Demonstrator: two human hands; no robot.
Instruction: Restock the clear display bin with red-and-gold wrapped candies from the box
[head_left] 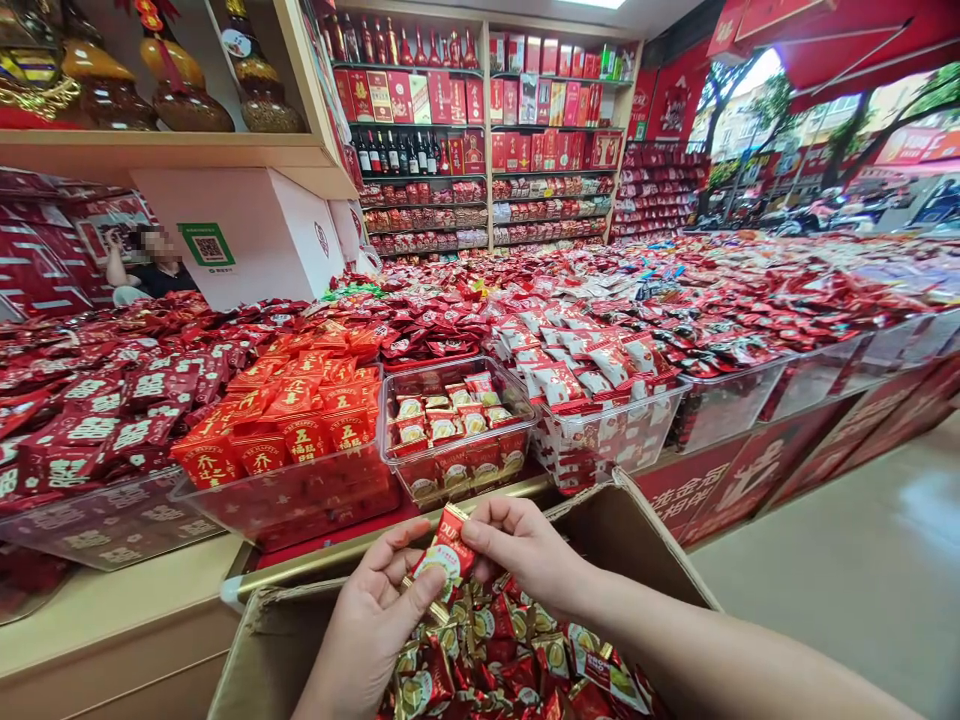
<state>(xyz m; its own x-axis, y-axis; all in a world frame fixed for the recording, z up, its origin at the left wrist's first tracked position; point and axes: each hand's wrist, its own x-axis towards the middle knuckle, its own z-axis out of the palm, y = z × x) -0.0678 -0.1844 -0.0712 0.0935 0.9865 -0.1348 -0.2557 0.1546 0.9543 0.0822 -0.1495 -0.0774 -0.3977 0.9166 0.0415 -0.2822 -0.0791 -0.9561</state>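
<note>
A red and gold wrapped candy (448, 555) is pinched between both hands above an open cardboard box (660, 535). My left hand (379, 600) grips its left side with the thumb across the front. At its upper right, my right hand (525, 545) pinches the wrapper between thumb and fingers. Below lies a heap of matching candies (499, 650) inside the box. Just beyond the box, a clear plastic bin (459, 450) holds the same kind of candy in neat rows, lower than its rim.
Bins of orange-red packets (300, 410) and white-and-red packets (600, 370) flank that bin. Shelves of bottles and boxes (450, 100) line the back wall. A person (150, 265) sits at the far left, beside a white pillar (232, 235). Tiled floor (840, 580) lies to the right.
</note>
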